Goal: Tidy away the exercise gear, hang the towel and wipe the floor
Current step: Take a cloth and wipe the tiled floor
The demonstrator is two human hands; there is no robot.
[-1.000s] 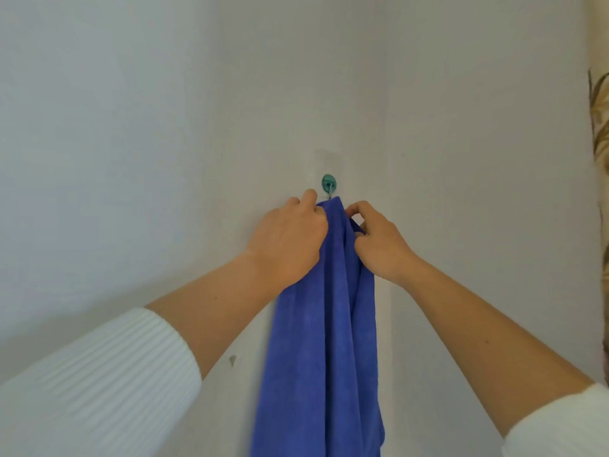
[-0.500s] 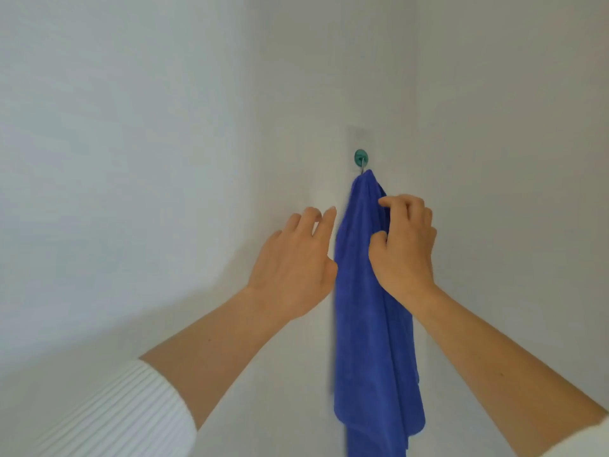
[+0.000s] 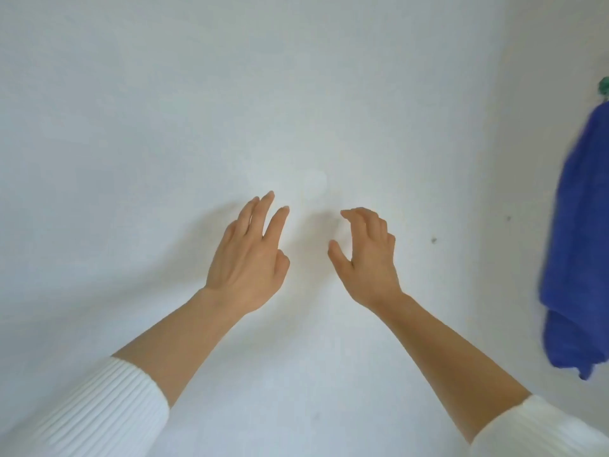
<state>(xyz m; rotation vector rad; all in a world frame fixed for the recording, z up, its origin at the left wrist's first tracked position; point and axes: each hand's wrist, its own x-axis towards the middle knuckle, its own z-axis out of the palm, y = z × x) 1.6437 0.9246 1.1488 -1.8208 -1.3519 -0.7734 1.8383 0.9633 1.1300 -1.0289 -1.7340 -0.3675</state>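
A blue towel (image 3: 576,245) hangs from a small green hook (image 3: 604,90) at the far right edge of the view, partly cut off by the frame. My left hand (image 3: 248,255) is raised before the white wall with its fingers straight and holds nothing. My right hand (image 3: 365,255) hovers beside it with loosely curled fingers, also empty. Both hands are well to the left of the towel and apart from it.
A plain white wall (image 3: 230,110) fills nearly the whole view. Two small dark marks (image 3: 433,240) dot the wall between my right hand and the towel. No floor or exercise gear is in sight.
Both hands have let go of the towel and drawn away from it. The view has swung left, so the towel and hook now sit at the right edge.
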